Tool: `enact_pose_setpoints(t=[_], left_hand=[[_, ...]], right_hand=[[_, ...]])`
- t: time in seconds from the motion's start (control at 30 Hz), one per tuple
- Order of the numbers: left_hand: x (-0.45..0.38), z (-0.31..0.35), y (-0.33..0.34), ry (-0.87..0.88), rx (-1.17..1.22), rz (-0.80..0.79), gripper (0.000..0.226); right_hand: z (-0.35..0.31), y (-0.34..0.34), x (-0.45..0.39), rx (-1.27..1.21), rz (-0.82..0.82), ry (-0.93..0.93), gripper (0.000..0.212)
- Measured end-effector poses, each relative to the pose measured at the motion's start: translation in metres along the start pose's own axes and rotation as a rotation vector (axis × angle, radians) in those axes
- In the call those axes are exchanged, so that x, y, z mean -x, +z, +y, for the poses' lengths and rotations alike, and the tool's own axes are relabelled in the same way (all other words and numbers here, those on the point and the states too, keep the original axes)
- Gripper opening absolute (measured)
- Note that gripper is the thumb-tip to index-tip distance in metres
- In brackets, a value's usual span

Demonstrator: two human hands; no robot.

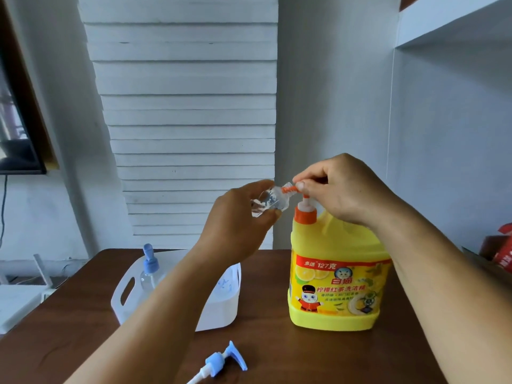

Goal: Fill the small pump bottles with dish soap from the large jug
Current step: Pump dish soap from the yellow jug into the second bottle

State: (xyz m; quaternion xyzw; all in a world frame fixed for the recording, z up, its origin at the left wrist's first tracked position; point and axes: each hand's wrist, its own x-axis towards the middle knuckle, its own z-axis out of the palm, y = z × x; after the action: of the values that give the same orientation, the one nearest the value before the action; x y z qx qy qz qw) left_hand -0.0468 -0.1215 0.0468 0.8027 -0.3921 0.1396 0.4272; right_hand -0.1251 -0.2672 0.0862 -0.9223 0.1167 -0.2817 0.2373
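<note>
Large yellow jug stands upright on the brown tabletop, right of centre in the frame, orange pump screwed on top.

Left hand, centre frame, grips a small clear bottle... correction below.

Left hand holds the small clear bottle tilted on its side in the air, mouth pointing right at the orange pump spout. Spout tip sits at or just inside the bottle mouth; cannot tell which. Fingers curled round the bottle body, thumb underneath.

Right hand is on the pump head, just right of the bottle. Fingers curled over it, thumb and forefinger pinching the spout near its base. Heel of the hand is above the jug shoulder.

White plastic basket with a handle slot sits on the tabletop left of the jug, partly behind the left forearm. One clear bottle with a blue pump stands upright inside it at the left. More clear shapes show in the right part of the basket; too blurred to tell what.

Loose blue pump top with white dip tube lies on the tabletop at bottom centre, in front of the basket, apart from everything else.

Red box at the right edge, past the tabletop.
</note>
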Motion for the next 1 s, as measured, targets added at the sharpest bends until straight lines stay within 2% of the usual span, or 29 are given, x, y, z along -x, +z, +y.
enact_pose_setpoints(t=[0.23, 0.4, 0.53, 0.67, 0.77, 1.0], left_hand=[[0.0, -0.005, 0.003, -0.001, -0.016, -0.021, 0.034], [-0.003, -0.006, 0.003, -0.005, -0.01, -0.012, 0.038], [0.002, -0.006, 0.003, 0.008, -0.008, -0.028, 0.025], [-0.002, -0.005, 0.001, 0.011, -0.004, -0.005, 0.034], [0.001, -0.006, 0.002, 0.005, 0.0, -0.028, 0.029], [-0.003, -0.006, 0.001, 0.009, -0.007, -0.001, 0.035]], right_hand=[[0.001, 0.002, 0.0, -0.01, -0.019, 0.014, 0.018], [0.002, 0.006, 0.003, -0.02, 0.033, -0.005, 0.019], [0.0, 0.005, 0.003, 0.002, -0.001, 0.006, 0.018], [0.001, 0.001, 0.001, -0.029, 0.028, 0.005, 0.018], [0.003, 0.008, 0.005, -0.022, 0.017, 0.006, 0.019], [0.001, 0.003, 0.0, -0.042, 0.022, 0.018, 0.017]])
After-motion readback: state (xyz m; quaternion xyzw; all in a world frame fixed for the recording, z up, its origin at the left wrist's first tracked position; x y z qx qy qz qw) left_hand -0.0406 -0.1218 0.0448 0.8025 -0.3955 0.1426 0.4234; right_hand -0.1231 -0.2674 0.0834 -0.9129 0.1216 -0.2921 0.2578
